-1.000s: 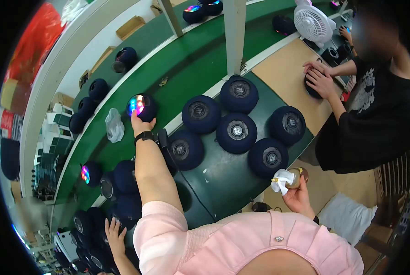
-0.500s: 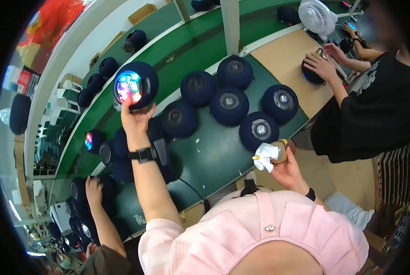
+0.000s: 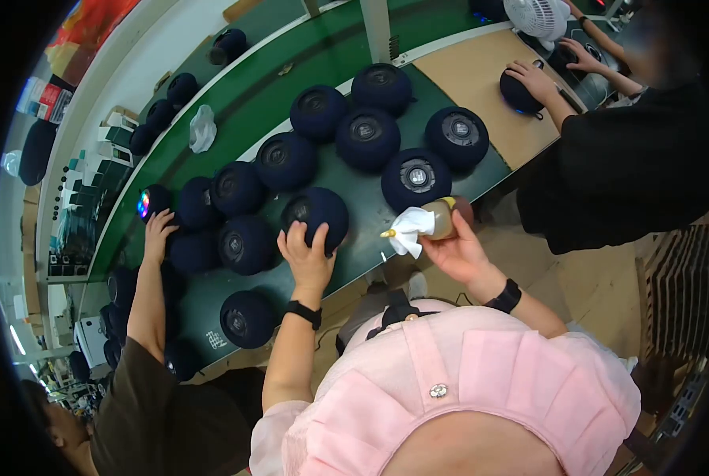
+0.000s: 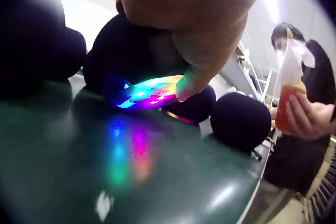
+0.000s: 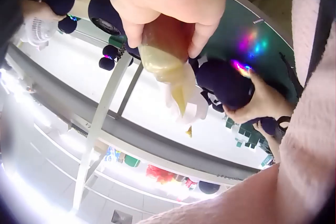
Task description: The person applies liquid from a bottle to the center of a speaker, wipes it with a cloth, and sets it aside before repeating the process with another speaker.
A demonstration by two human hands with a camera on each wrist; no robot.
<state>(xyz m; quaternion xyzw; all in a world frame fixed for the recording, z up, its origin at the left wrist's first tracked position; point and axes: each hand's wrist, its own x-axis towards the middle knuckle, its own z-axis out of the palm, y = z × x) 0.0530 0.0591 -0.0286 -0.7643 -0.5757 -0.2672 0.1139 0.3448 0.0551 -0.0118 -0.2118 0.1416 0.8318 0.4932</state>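
- Grips a speaker (image 3: 316,214) with the left hand (image 3: 308,254), fingers curled over its top, on the table (image 3: 362,258) near the front edge.
- Clasps a bottle (image 3: 442,216) in the right hand (image 3: 457,252), cloth (image 3: 408,230) bunched at the nozzle, just beside the speaker.
- Best to steady the speaker, tilt it and wipe lightly.
- Cannot see its lit face from the head view; shows only from the left wrist, blurred.
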